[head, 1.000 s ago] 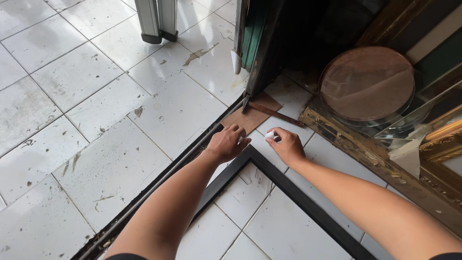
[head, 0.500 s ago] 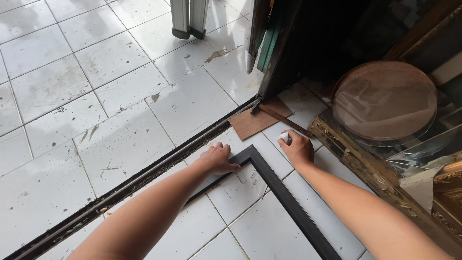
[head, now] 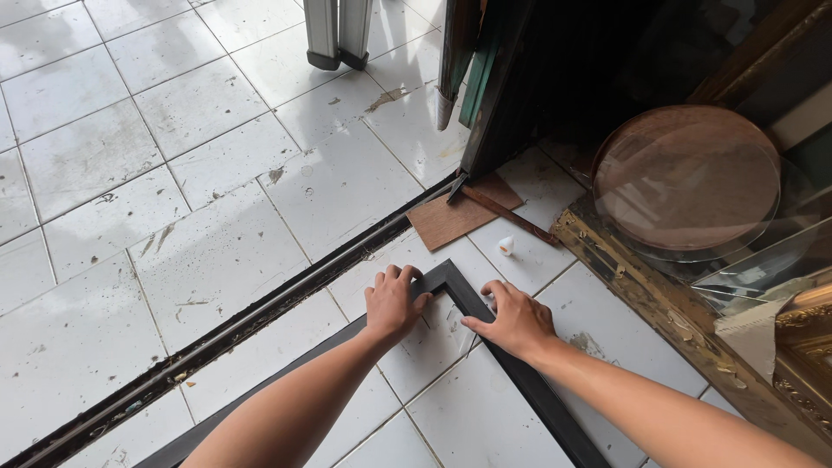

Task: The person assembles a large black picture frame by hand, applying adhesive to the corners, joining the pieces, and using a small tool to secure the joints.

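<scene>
Black mitred frame corner (head: pixel 446 279) on gritty white floor tiles (head: pixel 208 260): my left hand (head: pixel 394 302) and right hand (head: pixel 517 319) press flat, fingers unclenched, floor track (head: pixel 286 290) just beside.

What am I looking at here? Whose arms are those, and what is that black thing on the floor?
The camera sits on a person's head and looks down, so the arms are that person's own. The left hand and the right hand press flat on the corner of a black frame lying on the white tiled floor. Neither hand grips anything. Close by lie a flat brown board, a small white bit and a round glass disc. A dark rail runs across the floor.
</scene>
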